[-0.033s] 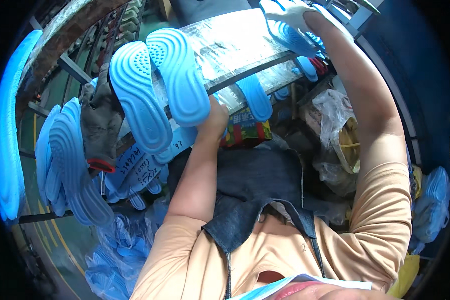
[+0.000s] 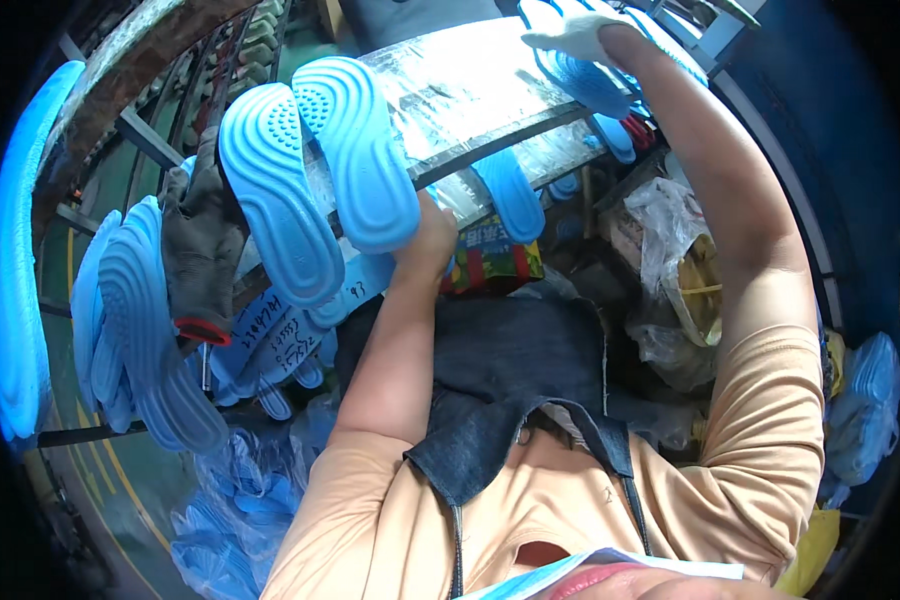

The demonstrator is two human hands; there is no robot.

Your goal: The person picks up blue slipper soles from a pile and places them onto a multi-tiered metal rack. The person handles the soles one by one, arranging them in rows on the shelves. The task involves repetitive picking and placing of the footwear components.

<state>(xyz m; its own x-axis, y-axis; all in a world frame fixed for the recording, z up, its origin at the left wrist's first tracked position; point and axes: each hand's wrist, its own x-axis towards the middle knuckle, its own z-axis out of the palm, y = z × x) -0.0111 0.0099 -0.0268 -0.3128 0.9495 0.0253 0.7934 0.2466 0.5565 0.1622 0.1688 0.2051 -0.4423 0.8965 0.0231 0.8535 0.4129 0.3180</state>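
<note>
Two light-blue insoles with ridges and raised dots, a left one (image 2: 280, 190) and a right one (image 2: 360, 150), lie side by side over the edge of a shiny film-covered board (image 2: 465, 85). My left hand (image 2: 430, 235) is bare and curled beside the lower end of the right insole. Its fingers are mostly hidden there, and what they hold cannot be made out. At the far right my right hand (image 2: 575, 38), in a white glove, grips a blue insole (image 2: 585, 82) among others, its thumb across the surface. Its other fingers are partly hidden.
More blue insoles (image 2: 145, 320) hang at the left beside a dark glove (image 2: 202, 250) with a red cuff. One insole (image 2: 510, 195) hangs below the board. Plastic bags (image 2: 670, 225) stand at the right. Bagged insoles (image 2: 235, 510) lie low at the left.
My right hand's gloved fingers have shifted slightly and drawn together, showing more of the blue insole above them. My left hand and the two near insoles look the same.
</note>
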